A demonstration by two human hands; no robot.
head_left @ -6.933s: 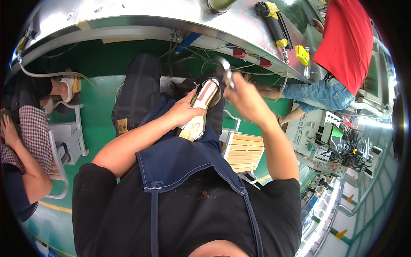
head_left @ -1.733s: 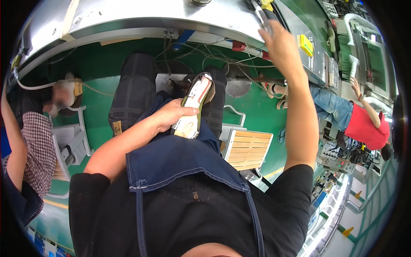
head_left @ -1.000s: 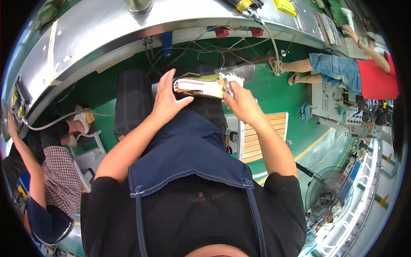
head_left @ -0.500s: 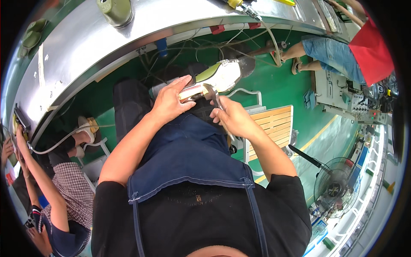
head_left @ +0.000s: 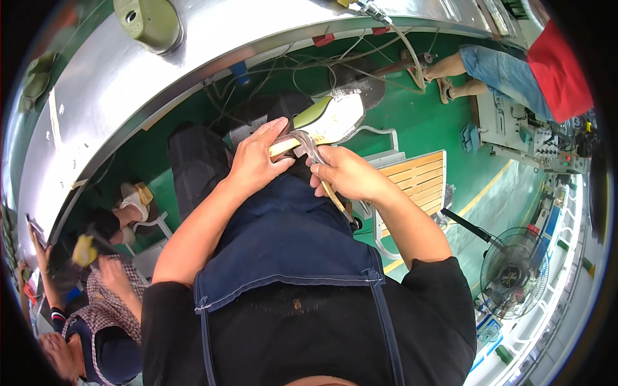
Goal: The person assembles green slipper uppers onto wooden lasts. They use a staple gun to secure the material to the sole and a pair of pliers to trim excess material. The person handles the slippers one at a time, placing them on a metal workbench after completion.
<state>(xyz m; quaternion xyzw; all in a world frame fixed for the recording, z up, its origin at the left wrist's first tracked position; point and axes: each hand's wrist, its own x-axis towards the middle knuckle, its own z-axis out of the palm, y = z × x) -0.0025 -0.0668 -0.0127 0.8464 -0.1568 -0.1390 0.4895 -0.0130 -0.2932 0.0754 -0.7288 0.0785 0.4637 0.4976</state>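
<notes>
Across my lap lies a shoe last with its pale sole face [head_left: 342, 117] up and a green side [head_left: 311, 112] showing. My left hand [head_left: 257, 151] is closed round its near end, thumb and fingers on either side of a yellowish strip. In my right hand [head_left: 347, 172] is a pair of metal pincers [head_left: 309, 149], the curved jaws against the edge of the last close to my left thumb. Whether the jaws grip material there, I cannot tell. One pincer handle sticks out below my right fingers.
A metal bench [head_left: 212, 38] curves across the far side, bearing a green shoe last [head_left: 151, 26]. Hoses and cables hang under it. Right are a wooden-slatted seat [head_left: 415, 183], a fan [head_left: 512, 273] and a person in red [head_left: 560, 74]. Another person [head_left: 96, 321] works at left.
The pincers have turned, their jaws now lower and further left on the last's edge. At left, the co-worker's arm has swung in with a blurred yellow thing.
</notes>
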